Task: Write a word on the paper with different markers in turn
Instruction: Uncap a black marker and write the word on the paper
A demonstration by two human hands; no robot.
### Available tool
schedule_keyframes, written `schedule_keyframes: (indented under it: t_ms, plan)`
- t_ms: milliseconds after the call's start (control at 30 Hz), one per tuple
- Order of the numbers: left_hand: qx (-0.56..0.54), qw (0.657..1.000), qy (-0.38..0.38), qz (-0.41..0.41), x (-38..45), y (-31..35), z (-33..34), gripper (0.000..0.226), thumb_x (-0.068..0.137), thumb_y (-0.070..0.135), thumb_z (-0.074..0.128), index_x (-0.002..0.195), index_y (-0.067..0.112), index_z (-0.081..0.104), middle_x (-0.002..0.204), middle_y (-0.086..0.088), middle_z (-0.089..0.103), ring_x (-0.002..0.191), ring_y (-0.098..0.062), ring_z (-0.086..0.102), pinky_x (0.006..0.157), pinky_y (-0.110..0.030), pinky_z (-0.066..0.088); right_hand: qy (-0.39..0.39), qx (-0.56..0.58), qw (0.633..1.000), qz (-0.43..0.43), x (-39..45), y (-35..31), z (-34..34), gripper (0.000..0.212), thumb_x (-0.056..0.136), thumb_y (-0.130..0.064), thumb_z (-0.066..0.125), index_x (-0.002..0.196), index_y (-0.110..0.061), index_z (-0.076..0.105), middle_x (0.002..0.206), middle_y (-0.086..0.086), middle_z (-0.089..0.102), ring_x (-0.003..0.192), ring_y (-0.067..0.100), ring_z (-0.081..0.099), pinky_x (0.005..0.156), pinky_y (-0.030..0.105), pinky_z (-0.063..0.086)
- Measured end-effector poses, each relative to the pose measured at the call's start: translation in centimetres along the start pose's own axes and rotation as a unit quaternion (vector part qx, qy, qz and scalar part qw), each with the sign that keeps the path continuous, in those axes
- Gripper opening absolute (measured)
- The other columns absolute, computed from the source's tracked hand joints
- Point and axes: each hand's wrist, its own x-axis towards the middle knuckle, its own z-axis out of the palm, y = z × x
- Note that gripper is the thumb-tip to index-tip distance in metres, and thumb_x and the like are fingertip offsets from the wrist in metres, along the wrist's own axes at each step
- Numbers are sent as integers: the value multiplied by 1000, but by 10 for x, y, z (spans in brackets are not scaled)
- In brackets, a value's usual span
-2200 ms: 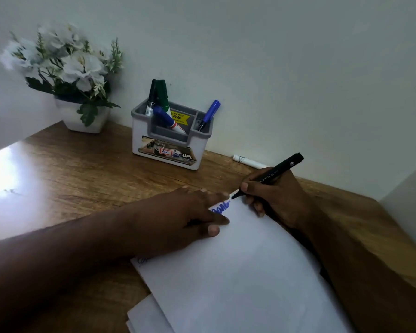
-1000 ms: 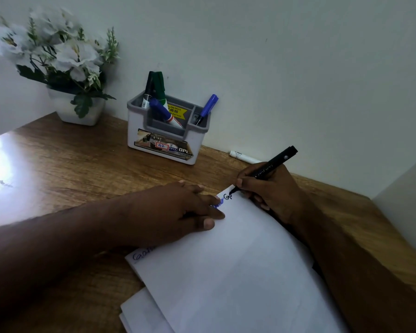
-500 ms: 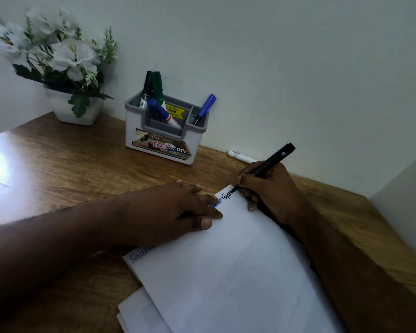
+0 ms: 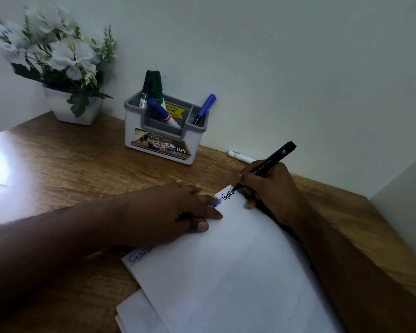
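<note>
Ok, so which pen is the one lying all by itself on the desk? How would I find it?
Start at the grey and white pen holder standing against the wall on the wooden desk. Look to its right along the foot of the wall, just past the right hand. The white marker lies flat there, partly hidden by that hand; every other spare pen stands in the holder.

Blue handwritten word [image 4: 215, 203] on the white paper sheet [image 4: 226, 272] — mostly covered by the flat-lying left hand [image 4: 178, 210]. Second blue word [image 4: 139, 257] cut short under the forearm. Sheet's lower corners run off frame. White artificial flowers [image 4: 46, 44] — blurred.
</note>
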Motion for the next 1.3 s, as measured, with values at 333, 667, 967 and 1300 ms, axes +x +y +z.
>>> schedule_keyframes:
  t_ms: [333, 667, 967, 1300]
  plan:
    - [6, 1000, -8, -1, 0, -1, 0, 42, 98, 39, 38, 139, 46, 33, 151, 27, 14, 136, 6, -4, 113, -24, -7, 27, 0, 1000, -14, 0, 3, 1, 17, 80, -1, 65, 64, -7, 67, 46, 1, 58, 41, 17, 52, 46, 31, 48]
    - [19, 1000, -11, 6, 3, -4, 1, 43, 97, 40, 38, 139, 47, 31, 134, 36, 5, 134, 7, -5, 114, -26, -6, 18, 1, 1000, -17, 2, 4, 2, 12, 82, -2, 66, 70, 0, 66, 47, 0, 61, 35, 17, 52, 42, 27, 44]
    - [-135, 970, 203, 10, -11, -4, 0, 59, 74, 64, 51, 128, 40, 52, 138, 28, 36, 125, 8, 38, 96, -6, 33, 95, 65, 990, -83, -7, -16, -2, 10, 81, -5, 71, 85, 0, 63, 49, -2, 59, 36, 17, 40, 36, 22, 30]
    - [-471, 838, 268, -67, -20, 0, -16, 60, 90, 60, 21, 99, 15, 59, 60, 2, 42, 48, -9, 40, 66, -34, 52, -134, 169, 969, -118, -26, -51, 27, 16, 79, -4, 61, 91, -5, 71, 73, 17, 72, 40, 16, 54, 38, 23, 42]
